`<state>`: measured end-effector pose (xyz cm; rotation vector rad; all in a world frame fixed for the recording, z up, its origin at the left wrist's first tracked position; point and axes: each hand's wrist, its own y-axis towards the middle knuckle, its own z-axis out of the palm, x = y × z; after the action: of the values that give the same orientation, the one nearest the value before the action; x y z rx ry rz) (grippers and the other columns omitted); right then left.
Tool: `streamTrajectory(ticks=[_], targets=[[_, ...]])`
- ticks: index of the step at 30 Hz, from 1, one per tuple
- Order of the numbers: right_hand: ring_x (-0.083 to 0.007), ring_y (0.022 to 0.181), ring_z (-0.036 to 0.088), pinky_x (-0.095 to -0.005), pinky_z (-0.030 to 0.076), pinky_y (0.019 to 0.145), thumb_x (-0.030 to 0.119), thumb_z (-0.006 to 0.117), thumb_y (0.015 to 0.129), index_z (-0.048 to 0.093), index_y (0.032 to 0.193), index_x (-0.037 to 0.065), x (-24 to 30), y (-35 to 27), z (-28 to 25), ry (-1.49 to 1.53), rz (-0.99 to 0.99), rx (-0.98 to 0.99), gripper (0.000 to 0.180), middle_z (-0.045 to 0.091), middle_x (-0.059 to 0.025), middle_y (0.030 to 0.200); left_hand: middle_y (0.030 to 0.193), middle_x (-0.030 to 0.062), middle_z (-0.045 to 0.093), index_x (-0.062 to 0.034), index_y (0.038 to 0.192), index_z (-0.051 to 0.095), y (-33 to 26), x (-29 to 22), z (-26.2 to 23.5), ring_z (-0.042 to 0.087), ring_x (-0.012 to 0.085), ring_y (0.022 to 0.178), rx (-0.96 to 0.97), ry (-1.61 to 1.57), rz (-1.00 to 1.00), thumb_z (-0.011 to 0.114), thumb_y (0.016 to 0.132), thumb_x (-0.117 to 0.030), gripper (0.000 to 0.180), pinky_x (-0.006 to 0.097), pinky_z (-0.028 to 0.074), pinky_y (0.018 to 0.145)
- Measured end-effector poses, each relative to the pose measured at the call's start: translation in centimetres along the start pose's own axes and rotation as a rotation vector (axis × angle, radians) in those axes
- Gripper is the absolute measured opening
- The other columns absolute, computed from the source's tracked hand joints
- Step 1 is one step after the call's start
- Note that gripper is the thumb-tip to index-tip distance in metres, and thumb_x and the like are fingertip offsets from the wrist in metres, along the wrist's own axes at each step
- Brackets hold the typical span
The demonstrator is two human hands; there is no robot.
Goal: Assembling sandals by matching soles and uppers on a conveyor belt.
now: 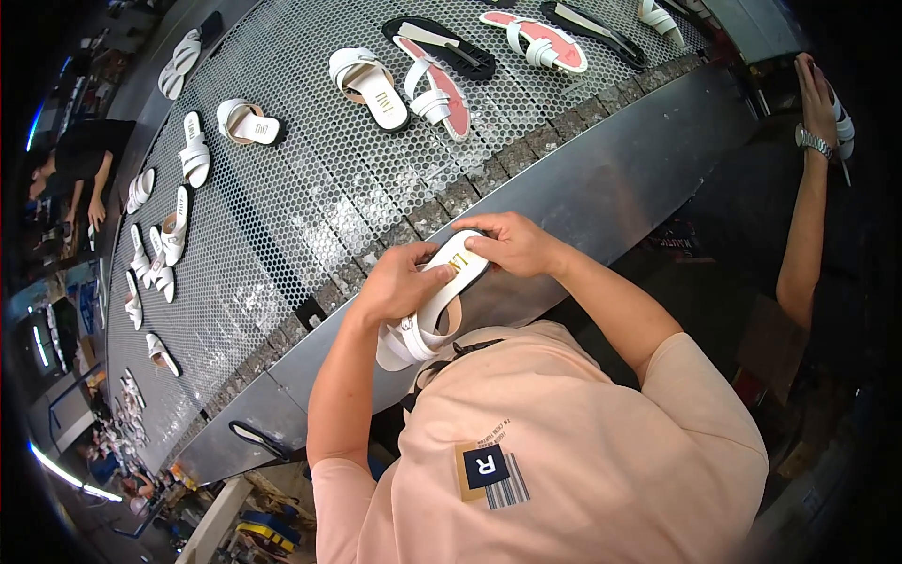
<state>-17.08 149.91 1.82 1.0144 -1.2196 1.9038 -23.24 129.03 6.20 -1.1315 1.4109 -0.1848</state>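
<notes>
Between my two hands is a white slide sandal (440,303), held close to my body over the near metal edge of the conveyor. My left hand (399,282) grips its side, with the thumb lying on the insole. At the heel end my right hand (515,242) is closed round the rim, thumb pressing on the insole and fingers underneath. The crossed straps of the sandal point toward my shirt. Its underside is hidden from view.
A perforated metal conveyor (301,202) runs past me. It carries finished-looking white sandals (371,89), pink-insoled uppers (442,99) and black soles (442,47). At right, a co-worker's arm (803,216) with a watch reaches in beside another sandal. Another person (85,179) stands far left.
</notes>
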Motion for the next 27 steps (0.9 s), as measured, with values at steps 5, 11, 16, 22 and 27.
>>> streamTrajectory(ticks=[5, 11, 16, 22, 27], targets=[[-0.0029, 0.069, 0.055, -0.02, 0.045, 0.056, 0.016, 0.053, 0.095, 0.052, 0.129, 0.0, -0.2, 1.0, -1.5, 0.003, -0.01, 0.036, 0.037, 0.064, -0.0008, 0.089, 0.085, 0.0063, 0.066, 0.0037, 0.111, 0.063, -0.3, -1.5, 0.4, 0.057, 0.0091, 0.069, -0.035, -0.042, -0.041, 0.067, 0.085, -0.019, 0.035, 0.026, 0.047, 0.061], [-0.0051, 0.069, 0.056, -0.0207, 0.046, 0.058, 0.02, 0.056, 0.094, 0.056, 0.123, 0.0, -0.6, 1.3, -2.0, 0.038, -0.044, -0.09, 0.035, 0.064, -0.0001, 0.084, 0.085, 0.0093, 0.067, 0.0072, 0.111, 0.061, 0.9, -1.2, 0.7, 0.061, 0.0111, 0.07, -0.122, -0.224, -0.034, 0.068, 0.084, -0.017, 0.037, 0.027, 0.049, 0.06], [-0.0091, 0.069, 0.058, -0.0252, 0.048, 0.063, 0.024, 0.063, 0.09, 0.067, 0.095, 0.0, -2.0, 1.2, 1.2, 0.072, 0.212, -0.052, 0.025, 0.065, -0.0044, 0.081, 0.086, 0.0112, 0.068, 0.0099, 0.111, 0.059, 2.5, -0.9, 0.6, 0.063, 0.0121, 0.07, -0.279, -0.34, 0.005, 0.067, 0.085, -0.017, 0.038, 0.026, 0.05, 0.061], [-0.009, 0.071, 0.059, -0.0254, 0.048, 0.066, 0.018, 0.064, 0.089, 0.069, 0.086, 0.0, -2.1, 1.8, 1.5, 0.169, 0.152, 0.029, 0.018, 0.066, -0.0036, 0.08, 0.087, 0.0124, 0.068, 0.011, 0.112, 0.057, 3.2, -1.3, 0.9, 0.064, 0.0125, 0.07, -0.388, -0.375, 0.027, 0.067, 0.085, -0.017, 0.04, 0.026, 0.051, 0.061], [-0.0084, 0.074, 0.059, -0.0259, 0.049, 0.067, 0.017, 0.063, 0.09, 0.068, 0.088, -0.002, -2.1, 1.5, 1.0, 0.104, 0.068, 0.039, 0.019, 0.066, -0.0032, 0.082, 0.091, 0.0119, 0.068, 0.0101, 0.116, 0.056, 3.0, -1.8, 0.5, 0.063, 0.0114, 0.073, -0.349, -0.461, 0.003, 0.067, 0.085, -0.016, 0.042, 0.026, 0.051, 0.062]])
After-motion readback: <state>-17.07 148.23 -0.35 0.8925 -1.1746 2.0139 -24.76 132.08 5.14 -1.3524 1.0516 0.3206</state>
